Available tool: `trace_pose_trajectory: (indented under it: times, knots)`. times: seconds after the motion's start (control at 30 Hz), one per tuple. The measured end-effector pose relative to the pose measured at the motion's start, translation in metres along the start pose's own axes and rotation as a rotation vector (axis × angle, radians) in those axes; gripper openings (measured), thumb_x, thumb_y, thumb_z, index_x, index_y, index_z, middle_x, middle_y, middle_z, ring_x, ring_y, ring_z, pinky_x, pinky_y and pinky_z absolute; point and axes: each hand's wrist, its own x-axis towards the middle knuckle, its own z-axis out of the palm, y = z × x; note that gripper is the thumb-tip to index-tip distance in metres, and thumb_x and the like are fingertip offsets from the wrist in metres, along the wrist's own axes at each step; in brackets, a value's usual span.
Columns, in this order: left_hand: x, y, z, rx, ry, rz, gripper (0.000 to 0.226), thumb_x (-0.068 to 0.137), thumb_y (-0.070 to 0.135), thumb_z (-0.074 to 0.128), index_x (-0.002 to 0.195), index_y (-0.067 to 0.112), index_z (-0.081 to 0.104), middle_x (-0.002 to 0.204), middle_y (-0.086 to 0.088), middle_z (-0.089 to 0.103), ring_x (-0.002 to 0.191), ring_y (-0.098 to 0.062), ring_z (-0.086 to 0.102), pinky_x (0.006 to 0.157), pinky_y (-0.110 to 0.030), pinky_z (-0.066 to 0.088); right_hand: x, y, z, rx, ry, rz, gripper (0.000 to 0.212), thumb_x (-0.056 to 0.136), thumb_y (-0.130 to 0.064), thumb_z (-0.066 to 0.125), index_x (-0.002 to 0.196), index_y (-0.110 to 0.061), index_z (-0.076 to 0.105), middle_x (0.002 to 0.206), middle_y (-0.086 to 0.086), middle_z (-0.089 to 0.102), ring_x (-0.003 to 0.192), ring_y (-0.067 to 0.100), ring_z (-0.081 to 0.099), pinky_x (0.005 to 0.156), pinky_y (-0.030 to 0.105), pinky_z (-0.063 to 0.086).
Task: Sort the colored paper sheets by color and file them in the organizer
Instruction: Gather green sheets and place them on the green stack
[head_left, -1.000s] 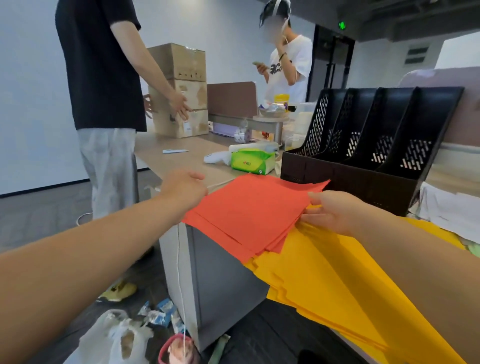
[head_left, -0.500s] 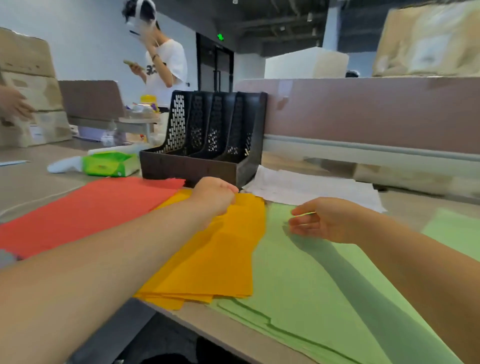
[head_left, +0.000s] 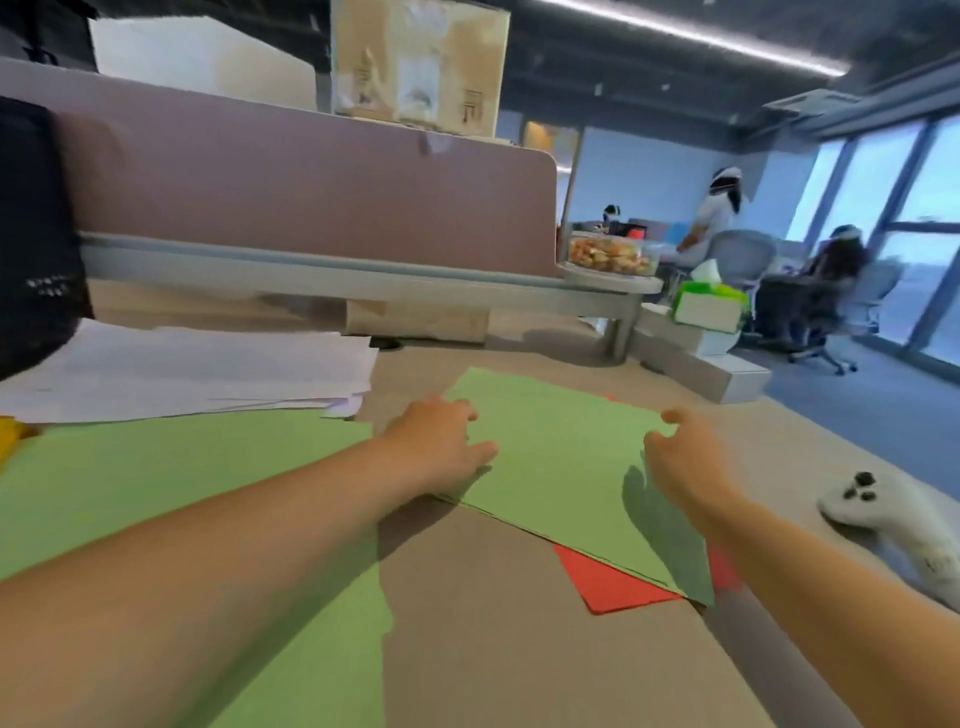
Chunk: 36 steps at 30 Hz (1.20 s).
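Observation:
A small stack of green sheets (head_left: 561, 467) lies askew on the desk, with a red sheet (head_left: 608, 582) sticking out from under its near corner. My left hand (head_left: 441, 447) rests on the stack's left edge, fingers spread. At the right edge is my right hand (head_left: 680, 457), fingers loosely curved and thumb raised, gripping nothing that I can see. A larger green pile (head_left: 182, 467) lies to the left under my left forearm. A sliver of yellow paper (head_left: 10, 431) shows at the far left. The black organizer (head_left: 36, 234) is cut off by the left border.
White papers (head_left: 182, 369) lie behind the green pile. A mauve desk divider (head_left: 311, 197) runs along the back. A white game controller (head_left: 893, 519) lies at the right. Beyond the desk end stand a snack container (head_left: 610, 254) and a tissue box (head_left: 709, 306). People sit far right.
My view has swung right, from the red and yellow piles past the organizer to the green sheets. Both hands have moved onto the small green stack.

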Motion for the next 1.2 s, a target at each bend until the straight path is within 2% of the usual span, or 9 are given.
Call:
trace_pose_trajectory:
  times: [0.13,0.27,0.43,0.6,0.73,0.87,0.97,1.13,1.2]
  knots:
    - [0.030,0.015,0.031,0.158,-0.121,-0.017,0.065,0.092,0.062,0.032,0.143,0.023,0.036,0.149,-0.010,0.033,0.137,-0.029,0.031,0.112,-0.045,0.027,0.024,0.040,0.007,-0.379,-0.159,-0.040,0.041,0.094,-0.035,0.037,0.110,-0.003,0.058,0.116,0.019,0.057,0.106,0.036,0.053,0.094,0.041,0.044]
    - [0.043,0.016,0.041,0.188,-0.055,-0.059,0.060,0.096,0.056,0.023,0.147,0.024,0.029,0.155,-0.007,0.023,0.143,-0.027,0.018,0.114,-0.047,0.014,0.043,0.028,0.016,-0.388,-0.150,-0.081,0.042,0.094,-0.039,0.036,0.106,-0.006,0.058,0.113,0.018,0.057,0.104,0.035,0.052,0.095,0.042,0.043]
    - [0.044,0.005,0.043,0.077,0.071,-0.075,0.051,0.097,0.045,0.036,0.140,0.018,0.042,0.142,-0.011,0.040,0.133,-0.027,0.034,0.109,-0.038,0.030,0.048,0.016,0.012,-0.135,-0.091,0.004,0.039,0.092,-0.030,0.049,0.124,-0.009,0.055,0.126,0.015,0.055,0.109,0.032,0.056,0.097,0.041,0.043]
    - [0.049,-0.007,0.030,0.056,0.162,-0.136,0.035,0.097,0.028,0.045,0.130,0.017,0.051,0.131,-0.009,0.046,0.121,-0.030,0.044,0.095,-0.035,0.038,0.046,0.018,-0.011,0.120,-0.088,0.137,0.025,0.087,-0.005,0.052,0.100,0.016,0.058,0.074,0.022,0.054,0.066,0.028,0.054,0.064,0.033,0.042]
    - [0.051,-0.013,0.029,0.155,0.160,-0.178,0.031,0.097,0.029,0.037,0.118,0.017,0.057,0.119,-0.009,0.057,0.111,-0.031,0.051,0.087,-0.036,0.042,0.043,0.009,-0.030,0.399,-0.271,0.336,0.007,0.088,-0.002,0.053,0.088,0.004,0.053,0.067,0.018,0.055,0.054,0.026,0.052,0.054,0.031,0.046]
    - [0.045,-0.009,0.026,0.147,0.237,-0.130,0.031,0.096,0.034,0.041,0.112,0.016,0.061,0.113,-0.006,0.064,0.106,-0.029,0.055,0.085,-0.035,0.046,0.032,-0.002,-0.039,0.425,-0.549,0.389,0.013,0.090,-0.014,0.058,0.083,-0.007,0.050,0.056,0.008,0.047,0.049,0.020,0.055,0.041,0.022,0.039]
    - [0.038,0.000,0.024,0.051,0.319,-0.070,0.026,0.094,0.035,0.046,0.104,0.021,0.065,0.104,-0.002,0.069,0.101,-0.027,0.059,0.082,-0.034,0.047,0.027,-0.001,-0.030,0.376,-0.562,0.390,0.015,0.087,-0.017,0.065,0.083,-0.003,0.059,0.054,0.007,0.041,0.041,0.015,0.041,0.040,0.021,0.032]
    - [0.033,0.007,0.035,0.025,0.245,0.029,0.038,0.093,0.039,0.049,0.126,0.023,0.056,0.126,0.001,0.060,0.117,-0.021,0.052,0.097,-0.034,0.042,0.029,0.003,-0.028,0.416,-0.420,0.316,0.027,0.080,-0.010,0.070,0.102,0.005,0.065,0.086,0.017,0.071,0.067,0.026,0.066,0.065,0.030,0.054]
    - [0.033,0.007,0.037,0.015,0.210,0.039,0.041,0.094,0.040,0.048,0.130,0.021,0.053,0.129,0.000,0.058,0.118,-0.021,0.052,0.099,-0.033,0.041,0.029,0.003,-0.030,0.468,-0.388,0.343,0.033,0.084,-0.014,0.068,0.110,0.005,0.059,0.074,0.012,0.071,0.047,0.015,0.062,0.043,0.021,0.048]
